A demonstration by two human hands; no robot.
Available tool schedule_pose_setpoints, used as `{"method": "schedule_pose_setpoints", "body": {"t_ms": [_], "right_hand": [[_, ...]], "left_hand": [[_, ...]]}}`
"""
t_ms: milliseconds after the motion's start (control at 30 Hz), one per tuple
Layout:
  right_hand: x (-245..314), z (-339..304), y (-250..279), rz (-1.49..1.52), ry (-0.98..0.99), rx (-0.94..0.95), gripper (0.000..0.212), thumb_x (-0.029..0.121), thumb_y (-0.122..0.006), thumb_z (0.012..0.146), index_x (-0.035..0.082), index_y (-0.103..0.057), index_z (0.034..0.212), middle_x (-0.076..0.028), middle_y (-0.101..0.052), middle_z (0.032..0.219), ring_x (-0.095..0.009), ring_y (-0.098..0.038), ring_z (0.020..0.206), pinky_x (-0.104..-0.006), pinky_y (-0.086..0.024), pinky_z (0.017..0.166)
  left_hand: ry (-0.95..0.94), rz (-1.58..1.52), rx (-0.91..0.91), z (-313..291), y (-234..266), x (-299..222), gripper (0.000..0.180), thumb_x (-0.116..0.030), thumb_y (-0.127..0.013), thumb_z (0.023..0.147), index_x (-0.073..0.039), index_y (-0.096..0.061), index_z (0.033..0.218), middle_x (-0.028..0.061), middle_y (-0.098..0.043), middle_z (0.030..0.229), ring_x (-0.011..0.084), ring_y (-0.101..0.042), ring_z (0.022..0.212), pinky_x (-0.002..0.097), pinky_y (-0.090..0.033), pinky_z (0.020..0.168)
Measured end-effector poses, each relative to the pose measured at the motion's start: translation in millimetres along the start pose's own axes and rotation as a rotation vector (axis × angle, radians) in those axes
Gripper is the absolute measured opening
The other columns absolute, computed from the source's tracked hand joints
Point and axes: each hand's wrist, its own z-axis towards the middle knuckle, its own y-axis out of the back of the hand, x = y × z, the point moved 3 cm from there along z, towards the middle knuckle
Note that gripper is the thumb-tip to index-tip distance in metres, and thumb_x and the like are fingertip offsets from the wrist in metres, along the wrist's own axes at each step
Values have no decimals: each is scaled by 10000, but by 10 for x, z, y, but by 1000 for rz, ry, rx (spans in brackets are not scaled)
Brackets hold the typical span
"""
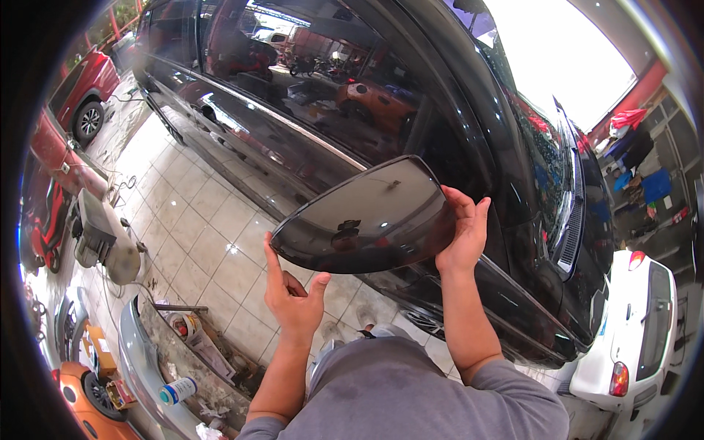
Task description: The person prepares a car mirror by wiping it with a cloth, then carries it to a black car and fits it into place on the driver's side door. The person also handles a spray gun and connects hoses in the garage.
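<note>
Dark, glossy, black-rimmed panel tapering leftward (367,220): between the two hands, against the side of a glossy black car (242,128); whether attached to it, I cannot tell.
Left bare hand (295,299): one extended fingertip at the panel's left tip; grip apart, thumb away from that finger.
Right bare hand (463,238): at the panel's right end, fingers partly hidden; whether this grip is clamped, I cannot tell.
Pale square-tiled floor (209,227): beneath and left of the panel.
White car (625,330): lower right.
</note>
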Motion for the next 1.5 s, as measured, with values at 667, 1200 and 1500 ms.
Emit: {"method": "schedule_pose_setpoints", "body": {"t_ms": [667,1200,1500], "right_hand": [[-151,-72,148,-13,206,116,704,482,-194,1100,-67,-605,1258,-230,-591,1361,-300,-528,1303,-419,-359,1140],[-145,83,77,37,92,216,711,520,-233,1090,-59,-601,1276,-169,-610,1315,-269,-546,1254,-408,-387,1114],[-108,95,99,-173,197,238,675,423,-243,1114,-139,-538,1342,-199,-609,1332,-250,-577,1228,-364,-421,1085]], "left_hand": [[138,-174,-26,-152,-127,21,1098,-381,-853,805,49,-190,1567,245,-424,1546,51,-435,497,189,-351,456],[139,-121,-28,-31,-131,-40,1084,-424,-836,818,53,-213,1566,140,-675,1062,49,-398,508,215,-307,465],[140,-99,-29,-12,-169,-18,1064,-466,-822,828,51,-250,1561,-28,-440,596,48,-351,499,232,-245,475]]}}
